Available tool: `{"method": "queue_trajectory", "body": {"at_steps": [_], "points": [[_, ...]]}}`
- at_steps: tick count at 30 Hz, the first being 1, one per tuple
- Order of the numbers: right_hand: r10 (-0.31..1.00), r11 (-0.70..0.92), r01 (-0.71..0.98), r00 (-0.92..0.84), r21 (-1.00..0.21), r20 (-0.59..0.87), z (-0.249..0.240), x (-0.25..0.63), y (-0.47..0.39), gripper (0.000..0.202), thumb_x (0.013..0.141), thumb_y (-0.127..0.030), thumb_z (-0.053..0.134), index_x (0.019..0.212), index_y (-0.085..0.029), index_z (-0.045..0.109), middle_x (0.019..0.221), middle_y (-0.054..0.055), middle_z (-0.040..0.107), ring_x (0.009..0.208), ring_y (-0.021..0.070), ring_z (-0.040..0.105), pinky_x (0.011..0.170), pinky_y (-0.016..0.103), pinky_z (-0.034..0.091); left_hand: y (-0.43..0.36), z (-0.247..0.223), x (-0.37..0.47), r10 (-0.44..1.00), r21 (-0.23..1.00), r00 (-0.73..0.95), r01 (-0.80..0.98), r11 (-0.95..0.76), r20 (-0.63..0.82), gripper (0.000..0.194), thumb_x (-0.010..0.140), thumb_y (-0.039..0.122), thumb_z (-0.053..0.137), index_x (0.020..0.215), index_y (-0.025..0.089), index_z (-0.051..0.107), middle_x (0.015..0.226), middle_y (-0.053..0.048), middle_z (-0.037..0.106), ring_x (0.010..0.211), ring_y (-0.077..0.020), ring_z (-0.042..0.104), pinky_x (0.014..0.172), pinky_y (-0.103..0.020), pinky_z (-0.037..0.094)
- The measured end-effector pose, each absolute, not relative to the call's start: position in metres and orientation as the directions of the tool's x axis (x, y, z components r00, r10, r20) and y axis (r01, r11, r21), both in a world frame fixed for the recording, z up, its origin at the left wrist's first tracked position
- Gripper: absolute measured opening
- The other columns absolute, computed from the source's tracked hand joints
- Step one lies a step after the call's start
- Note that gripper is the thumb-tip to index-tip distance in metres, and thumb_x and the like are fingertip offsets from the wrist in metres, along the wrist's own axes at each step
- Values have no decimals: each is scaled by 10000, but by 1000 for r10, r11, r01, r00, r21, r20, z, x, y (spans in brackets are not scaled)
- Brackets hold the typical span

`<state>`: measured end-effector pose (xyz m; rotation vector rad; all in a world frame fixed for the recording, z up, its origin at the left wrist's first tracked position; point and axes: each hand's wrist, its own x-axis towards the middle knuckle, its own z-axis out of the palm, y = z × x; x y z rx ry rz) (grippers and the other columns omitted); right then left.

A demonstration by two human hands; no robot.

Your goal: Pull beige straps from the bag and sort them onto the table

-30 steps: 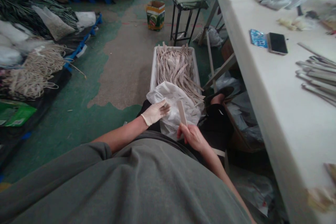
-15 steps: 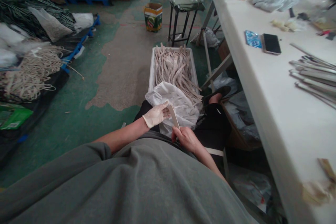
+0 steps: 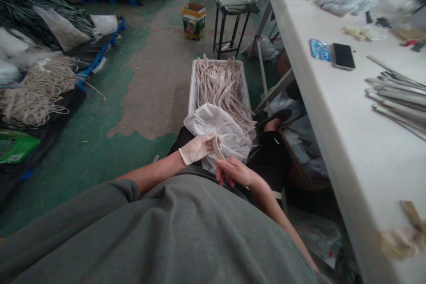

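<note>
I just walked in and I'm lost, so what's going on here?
A person holds a pale strip in both hands: the gloved left hand at its far end, the bare right hand at its near end. A white plastic bag lies just beyond, against a white crate heaped with loose strips.

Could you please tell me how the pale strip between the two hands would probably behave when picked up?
The pale strip probably flexes easily, since it bows between the left hand and the right hand. It looks thin and narrow, so it is likely light. Its flat shape makes rolling unlikely.
</note>
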<state>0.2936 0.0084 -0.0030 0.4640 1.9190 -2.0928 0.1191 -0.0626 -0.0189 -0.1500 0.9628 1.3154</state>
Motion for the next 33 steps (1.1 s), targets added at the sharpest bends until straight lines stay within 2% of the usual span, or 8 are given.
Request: {"method": "queue_trajectory", "body": {"at_steps": [4,8,12,16,20,24,28,33], "points": [[-28,-187,420,-906,-888,-422,-12,300,6,656,965,-633,356,638,-156,665,520,30,643,332,68,388,364,209,282,-69,-15,112,764,406,-82,-881,245,-640,236,964,148,506,859,117,715,842,-79,732,776,-166,695,765,-285,547],[-15,-236,418,-904,-877,-426,-15,297,4,645,955,-629,358,612,-163,644,511,34,637,325,64,363,358,209,267,-79,-25,119,827,514,-95,-820,250,-554,116,894,180,648,831,118,723,864,-86,737,796,-175,696,768,-272,542],[148,-187,372,-904,-909,-401,-7,269,7,620,978,-588,316,728,-147,673,603,42,691,355,69,415,396,206,329,-80,-30,122,908,643,-67,-728,240,-415,208,772,320,809,805,128,737,781,-73,727,686,-185,676,701,-288,544],[383,45,301,-886,-952,-262,9,234,7,379,964,-449,442,946,-157,683,828,30,744,463,80,555,524,213,448,-80,0,78,847,794,-470,-599,-100,-248,245,708,333,859,816,136,763,821,-61,742,770,-180,686,800,-296,546],[388,203,204,-915,-958,-112,25,224,-3,358,976,-423,434,855,-186,672,806,12,727,587,101,628,599,208,462,-107,33,30,648,825,-762,-379,-420,-21,217,697,303,870,849,186,770,927,-35,753,940,-195,696,930,-319,526],[330,231,312,-916,-921,-228,24,231,-12,487,981,-496,400,667,-193,615,640,12,684,540,118,619,576,219,453,-138,17,43,627,744,-722,-584,-325,-292,128,785,271,801,862,182,752,902,-41,742,890,-170,694,859,-292,544],[347,390,459,-876,-798,-334,14,228,-19,523,972,-495,398,570,-205,566,545,17,649,505,137,603,550,240,415,-144,-19,91,595,455,-423,-884,-107,-683,77,900,225,669,891,174,726,905,-55,725,822,-144,681,783,-267,540],[380,497,505,-858,-706,-346,8,223,-16,500,987,-507,376,659,-210,609,604,22,683,535,150,616,560,254,396,-131,-27,114,653,298,-227,-955,-3,-723,111,922,237,643,888,157,712,900,-74,710,796,-149,669,759,-252,525]]}}
